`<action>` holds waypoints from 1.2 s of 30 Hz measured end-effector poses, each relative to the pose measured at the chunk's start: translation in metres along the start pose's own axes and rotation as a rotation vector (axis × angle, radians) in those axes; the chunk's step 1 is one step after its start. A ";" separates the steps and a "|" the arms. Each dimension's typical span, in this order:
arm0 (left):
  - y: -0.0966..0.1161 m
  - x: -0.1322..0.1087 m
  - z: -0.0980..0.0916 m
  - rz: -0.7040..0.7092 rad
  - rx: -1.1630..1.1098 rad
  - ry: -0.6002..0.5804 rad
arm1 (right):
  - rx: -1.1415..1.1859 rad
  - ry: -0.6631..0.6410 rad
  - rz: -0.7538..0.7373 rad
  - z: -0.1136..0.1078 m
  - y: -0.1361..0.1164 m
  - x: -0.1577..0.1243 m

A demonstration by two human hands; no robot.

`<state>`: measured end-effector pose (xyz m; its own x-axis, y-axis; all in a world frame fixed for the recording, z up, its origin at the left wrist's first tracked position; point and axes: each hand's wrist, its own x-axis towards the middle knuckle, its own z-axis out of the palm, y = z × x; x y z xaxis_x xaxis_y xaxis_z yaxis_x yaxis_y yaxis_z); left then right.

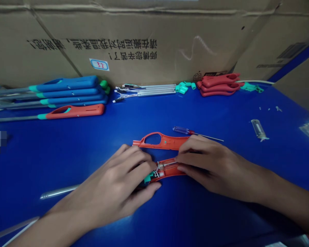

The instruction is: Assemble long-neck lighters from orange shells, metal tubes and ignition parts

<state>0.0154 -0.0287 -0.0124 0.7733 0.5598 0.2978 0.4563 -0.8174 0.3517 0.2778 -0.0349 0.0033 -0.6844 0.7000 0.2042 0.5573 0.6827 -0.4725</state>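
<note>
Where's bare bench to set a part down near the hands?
Free: bench right of the screwdriver, below the red handles; also left of the orange shell, below the red lighter. Crowded: the back edge, and around the left hand and right hand.

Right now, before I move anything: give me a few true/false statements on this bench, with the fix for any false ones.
1. The left hand and right hand are both on the red lighter half-shell holding the wires. True.
2. The screwdriver is in the right hand. False: it lies on the blue table beyond that hand, not held.
3. A loose metal tube lies beside the left hand. True.
4. The stacked red lighter shells are at the far left. False: they are at the back right, next to the teal fittings.
5. A bundle of metal tubes with wires lies along the back of the table. True.
</note>
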 end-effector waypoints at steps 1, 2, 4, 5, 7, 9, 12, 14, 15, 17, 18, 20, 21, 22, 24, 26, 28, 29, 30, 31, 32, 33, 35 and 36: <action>0.000 0.000 0.000 -0.001 -0.003 0.000 | 0.001 0.001 0.003 0.000 0.000 0.000; 0.000 0.000 0.000 -0.001 -0.005 -0.004 | 0.002 -0.003 0.007 0.000 0.001 0.000; 0.000 -0.001 0.001 -0.003 -0.007 -0.004 | 0.000 -0.015 0.016 0.000 0.001 0.000; 0.000 -0.001 0.001 -0.006 -0.009 -0.007 | -0.003 -0.022 0.019 0.000 0.001 0.000; 0.000 -0.001 0.000 -0.007 -0.011 -0.009 | -0.004 -0.040 0.028 0.000 0.001 -0.001; 0.001 0.000 0.000 -0.004 -0.005 -0.007 | -0.004 -0.046 0.030 -0.001 0.001 -0.001; 0.001 0.000 -0.001 -0.002 -0.004 -0.002 | -0.005 -0.038 0.023 -0.001 0.000 -0.001; 0.001 0.000 0.000 -0.005 -0.014 -0.007 | -0.003 -0.030 0.024 -0.001 0.000 -0.001; 0.001 0.000 0.000 -0.007 -0.018 -0.011 | 0.000 -0.024 0.025 0.000 0.000 -0.001; 0.000 0.000 0.000 -0.009 -0.024 -0.014 | 0.008 -0.010 0.026 0.000 0.000 0.000; 0.000 0.001 0.000 -0.010 -0.026 -0.015 | 0.011 -0.004 0.025 0.001 0.001 0.000; 0.000 0.002 0.000 -0.012 -0.029 -0.010 | 0.010 0.007 0.020 0.002 0.002 0.001; 0.000 0.002 0.001 -0.009 -0.031 -0.005 | 0.007 0.012 0.019 0.002 0.002 0.001; 0.000 0.003 0.001 -0.002 -0.031 -0.001 | 0.003 0.015 0.018 0.002 0.002 0.001; 0.001 0.003 0.001 0.013 -0.030 0.016 | -0.011 0.020 0.011 0.003 0.002 0.000; 0.001 0.003 0.001 0.019 -0.032 0.034 | -0.027 0.013 0.010 0.002 0.002 -0.001; 0.001 0.002 0.001 0.007 -0.038 0.044 | -0.039 0.008 0.009 0.002 0.002 -0.001; 0.001 0.001 0.002 0.006 -0.042 0.045 | -0.044 0.006 0.010 0.002 0.001 -0.002; 0.000 0.001 0.002 0.005 -0.047 0.042 | -0.049 0.003 0.010 0.002 0.002 -0.002; 0.000 0.000 0.002 0.006 -0.050 0.036 | -0.054 -0.001 0.011 0.002 0.002 -0.002; -0.001 0.000 0.003 0.005 -0.051 0.032 | -0.060 -0.006 0.009 0.002 0.002 -0.002; -0.001 0.000 0.003 0.006 -0.049 0.030 | -0.067 -0.011 0.009 0.002 0.003 -0.002; -0.002 0.000 0.004 0.004 -0.039 0.037 | -0.084 -0.013 -0.001 0.002 0.003 -0.002; -0.002 0.000 0.004 0.006 -0.036 0.037 | -0.090 -0.013 -0.009 0.002 0.004 -0.002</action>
<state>0.0162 -0.0276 -0.0167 0.7586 0.5602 0.3327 0.4350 -0.8156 0.3815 0.2805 -0.0343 -0.0006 -0.6949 0.6916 0.1969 0.5911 0.7053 -0.3914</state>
